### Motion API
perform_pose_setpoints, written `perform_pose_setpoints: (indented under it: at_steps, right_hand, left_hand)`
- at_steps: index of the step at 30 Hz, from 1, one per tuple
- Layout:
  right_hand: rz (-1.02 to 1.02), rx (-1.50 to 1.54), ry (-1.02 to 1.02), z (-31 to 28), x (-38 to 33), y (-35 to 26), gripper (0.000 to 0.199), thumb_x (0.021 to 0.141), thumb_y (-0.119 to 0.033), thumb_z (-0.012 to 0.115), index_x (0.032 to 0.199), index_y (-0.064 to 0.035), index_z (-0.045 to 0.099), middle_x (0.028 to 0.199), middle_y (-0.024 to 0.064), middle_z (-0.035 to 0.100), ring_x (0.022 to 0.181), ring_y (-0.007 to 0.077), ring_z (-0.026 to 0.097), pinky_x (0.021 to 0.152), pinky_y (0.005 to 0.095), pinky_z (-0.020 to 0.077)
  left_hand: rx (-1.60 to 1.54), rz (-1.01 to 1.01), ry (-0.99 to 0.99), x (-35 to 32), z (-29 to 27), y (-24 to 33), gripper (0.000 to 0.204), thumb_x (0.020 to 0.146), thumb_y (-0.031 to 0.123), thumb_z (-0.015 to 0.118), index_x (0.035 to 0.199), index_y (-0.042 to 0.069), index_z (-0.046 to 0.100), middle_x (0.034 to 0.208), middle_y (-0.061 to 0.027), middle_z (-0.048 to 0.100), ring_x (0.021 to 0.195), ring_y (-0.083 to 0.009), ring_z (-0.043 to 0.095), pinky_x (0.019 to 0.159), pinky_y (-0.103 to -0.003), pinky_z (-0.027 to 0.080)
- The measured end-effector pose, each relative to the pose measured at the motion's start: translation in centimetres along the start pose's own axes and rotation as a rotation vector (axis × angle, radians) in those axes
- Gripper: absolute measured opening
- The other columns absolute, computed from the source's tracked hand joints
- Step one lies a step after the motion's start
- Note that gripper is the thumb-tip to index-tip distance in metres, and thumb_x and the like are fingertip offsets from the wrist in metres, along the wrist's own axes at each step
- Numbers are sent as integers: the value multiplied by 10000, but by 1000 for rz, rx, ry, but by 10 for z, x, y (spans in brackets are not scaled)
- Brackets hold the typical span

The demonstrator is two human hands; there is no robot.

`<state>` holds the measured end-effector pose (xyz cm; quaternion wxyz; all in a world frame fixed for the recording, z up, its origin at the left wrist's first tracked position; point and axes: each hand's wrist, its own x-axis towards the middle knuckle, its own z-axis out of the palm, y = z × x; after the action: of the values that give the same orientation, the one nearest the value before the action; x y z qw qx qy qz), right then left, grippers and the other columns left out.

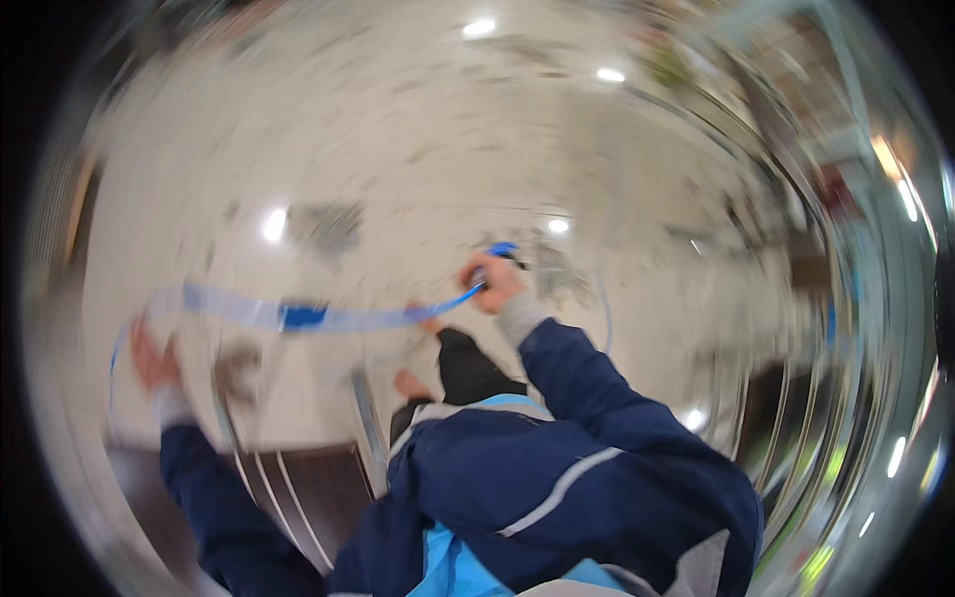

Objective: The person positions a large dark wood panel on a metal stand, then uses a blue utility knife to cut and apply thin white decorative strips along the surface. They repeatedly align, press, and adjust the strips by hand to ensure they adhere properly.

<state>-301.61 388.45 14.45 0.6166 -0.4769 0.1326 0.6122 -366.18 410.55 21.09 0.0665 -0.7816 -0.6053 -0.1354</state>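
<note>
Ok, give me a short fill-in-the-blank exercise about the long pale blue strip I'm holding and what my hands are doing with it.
1. The long pale blue strip is stretched between the person's ____ hands.
2. The right hand grips one end, the ____ hand the other.
3. Both arms wear dark ____ jacket sleeves.
4. Near the strip's middle sits a darker ____ patch.

Missing words: two; left; blue; blue

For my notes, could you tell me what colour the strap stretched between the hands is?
Blue: the strap shows light blue with a darker blue patch, in the blurred head view.
</note>
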Motion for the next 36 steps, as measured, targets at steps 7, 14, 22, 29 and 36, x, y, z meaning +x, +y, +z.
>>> perform_pose_setpoints:
  at_steps: [7, 14, 22, 29, 36]
  right_hand:
    - [332, -348, 178, 30, 210, 53, 88, 939, 3, 604, 867, -8, 555, 786, 140, 604, 773, 284, 623, 753, 460, 562]
    - [454, -847, 183, 37, 434, 146, 55, 949, -14, 566, 965, 0, 515, 898, 165, 608, 790, 310, 648, 729, 441, 614]
    - [526, -1081, 193, 7, 579, 259, 223, 943, 34, 513, 1143, 105, 444, 858, 196, 599, 742, 274, 653, 694, 421, 631]
    - [784, -1604, -204, -51, 463, 372, 123, 957, -110, 627, 1041, -29, 666, 877, 113, 701, 780, 254, 691, 676, 409, 593]
    - [276, -2520, -1235, -105, 312, 366, 156, 936, -160, 674, 1022, -32, 694, 832, 101, 695, 694, 224, 671, 590, 374, 565]
  left_hand:
    - [313, -664, -78, -199, -77, 91, 777, 982, 547, 614, 1578, 103, 388, 1630, -241, 339, 1534, -414, 283, 1251, -577, 188]
    - [152, -1254, -160, -314, -73, 154, 777, 1084, 507, 407, 1617, -33, 238, 1683, -273, 217, 1580, -411, 170, 1278, -473, 131]
    - [-33, -1302, -79, -308, -71, 170, 758, 1066, 430, 338, 1606, -91, 229, 1693, -243, 230, 1590, -334, 180, 1286, -405, 120]
    - [79, -1168, -85, -301, -62, 156, 750, 1043, 419, 413, 1599, -68, 286, 1662, -256, 303, 1568, -378, 245, 1275, -409, 168]
    - [253, -1295, -136, -307, -45, 157, 929, 1004, 693, 382, 1593, -18, 285, 1646, -321, 252, 1564, -455, 197, 1285, -537, 104]
